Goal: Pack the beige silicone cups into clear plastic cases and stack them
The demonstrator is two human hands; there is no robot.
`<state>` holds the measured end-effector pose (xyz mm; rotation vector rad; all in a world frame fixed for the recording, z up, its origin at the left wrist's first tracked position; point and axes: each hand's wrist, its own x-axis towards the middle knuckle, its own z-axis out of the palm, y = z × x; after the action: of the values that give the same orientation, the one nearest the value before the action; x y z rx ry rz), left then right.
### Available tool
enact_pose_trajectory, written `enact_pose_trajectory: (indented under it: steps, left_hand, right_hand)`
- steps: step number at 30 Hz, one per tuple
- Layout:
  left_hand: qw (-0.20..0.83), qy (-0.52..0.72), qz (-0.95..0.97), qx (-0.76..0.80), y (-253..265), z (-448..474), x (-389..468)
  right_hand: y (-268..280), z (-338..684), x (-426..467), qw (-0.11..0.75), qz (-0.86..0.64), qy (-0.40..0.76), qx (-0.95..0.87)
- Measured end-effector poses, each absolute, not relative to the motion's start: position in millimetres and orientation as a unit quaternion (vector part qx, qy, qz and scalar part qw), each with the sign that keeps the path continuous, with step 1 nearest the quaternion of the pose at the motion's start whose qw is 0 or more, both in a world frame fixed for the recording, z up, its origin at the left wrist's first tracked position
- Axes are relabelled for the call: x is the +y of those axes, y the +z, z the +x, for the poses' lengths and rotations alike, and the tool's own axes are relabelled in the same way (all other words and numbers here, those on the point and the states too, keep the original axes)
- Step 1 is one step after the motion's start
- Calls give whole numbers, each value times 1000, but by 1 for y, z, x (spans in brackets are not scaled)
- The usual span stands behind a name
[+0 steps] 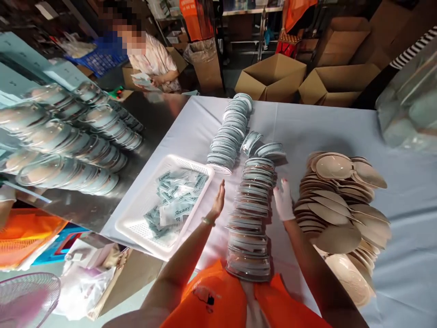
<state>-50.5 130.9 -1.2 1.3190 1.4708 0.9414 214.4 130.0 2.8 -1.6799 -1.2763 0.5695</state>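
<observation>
A long row of round, clear-lidded packs (252,205) with pale rims runs away from my body down the middle of the table. To its left is my left hand (219,199), held edge-on with the fingers stretched out and nothing in it. My right hand (283,200), in a white glove that leaves fingertips bare, is raised at the row's right side with its fingers apart. Whether it touches the packs I cannot tell. Two loose packs (271,149) lean at the far end. Behind them another row of packs (229,132) stretches back.
A white plastic basket (131,223) of printed sachets (175,212) lies left. Piled beige bra cups (337,237) are at right. More packs (71,141) stand on a dark metal table. Across from me a person (157,64) holds something pale, near open cardboard boxes (271,73).
</observation>
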Motion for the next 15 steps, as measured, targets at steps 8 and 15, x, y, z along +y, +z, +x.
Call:
enact_pose_trajectory:
  steps: [8, 15]
  left_hand:
    - [416, 379, 561, 607, -29, -3, 70]
    - [363, 305, 669, 573, 3, -20, 83]
  right_hand:
    - [-16, 164, 85, 402, -726, 332, -448]
    - [-22, 209, 74, 480, -604, 368, -519]
